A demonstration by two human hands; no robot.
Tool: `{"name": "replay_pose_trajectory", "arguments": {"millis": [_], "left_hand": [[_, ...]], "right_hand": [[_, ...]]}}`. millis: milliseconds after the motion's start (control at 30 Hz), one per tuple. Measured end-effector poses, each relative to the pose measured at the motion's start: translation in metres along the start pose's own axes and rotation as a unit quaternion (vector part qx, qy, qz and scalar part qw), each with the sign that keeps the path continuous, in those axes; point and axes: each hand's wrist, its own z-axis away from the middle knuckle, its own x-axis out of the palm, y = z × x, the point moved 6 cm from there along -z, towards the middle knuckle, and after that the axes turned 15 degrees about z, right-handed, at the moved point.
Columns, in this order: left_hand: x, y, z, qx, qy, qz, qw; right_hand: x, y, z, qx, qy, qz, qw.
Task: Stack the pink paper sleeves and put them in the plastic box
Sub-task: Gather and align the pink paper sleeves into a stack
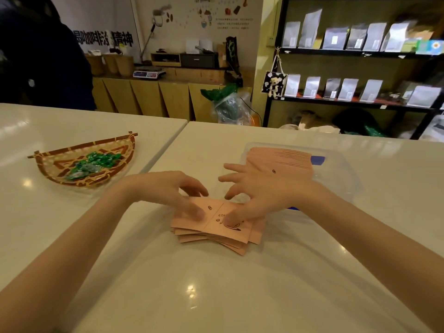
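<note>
A loose, fanned pile of pink paper sleeves (216,233) with dark printed marks lies on the white table in front of me. My left hand (168,188) rests on the pile's left part, fingertips pressing the top sleeve. My right hand (252,188) hovers over the right part with fingers spread, its thumb pressing the top sleeve. Behind my right hand stands a clear plastic box (346,174) with blue clips. Inside it lies a neat stack of pink sleeves (281,159).
A woven bamboo basket (48,164) with green wrapped candies (93,163) sits at the left. A seam between two tables (168,143) runs behind my left hand. A person in dark clothes (40,56) stands at the far left. Shelves with pouches (360,68) fill the back right.
</note>
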Motion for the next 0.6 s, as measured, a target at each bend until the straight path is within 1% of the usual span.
{"name": "replay_pose_trajectory", "arguments": {"millis": [67, 167, 300, 433, 600], "left_hand": [[0.002, 0.001, -0.004, -0.021, -0.025, -0.006, 0.999], [0.002, 0.002, -0.01, -0.034, -0.035, -0.016, 0.999], [0.004, 0.002, -0.012, -0.05, -0.053, -0.019, 0.997], [0.005, 0.005, -0.008, -0.064, -0.053, -0.033, 0.996], [0.007, 0.007, 0.003, -0.039, -0.029, -0.029, 0.998]], "right_hand": [[0.002, 0.0, -0.004, 0.002, -0.043, 0.021, 0.999], [0.006, -0.001, -0.008, 0.003, -0.088, 0.037, 0.995], [0.007, -0.004, -0.009, 0.001, -0.098, 0.041, 0.994], [0.006, -0.007, -0.006, -0.002, -0.076, 0.045, 0.996], [0.0, -0.012, 0.007, 0.006, 0.027, 0.01, 1.0]]}}
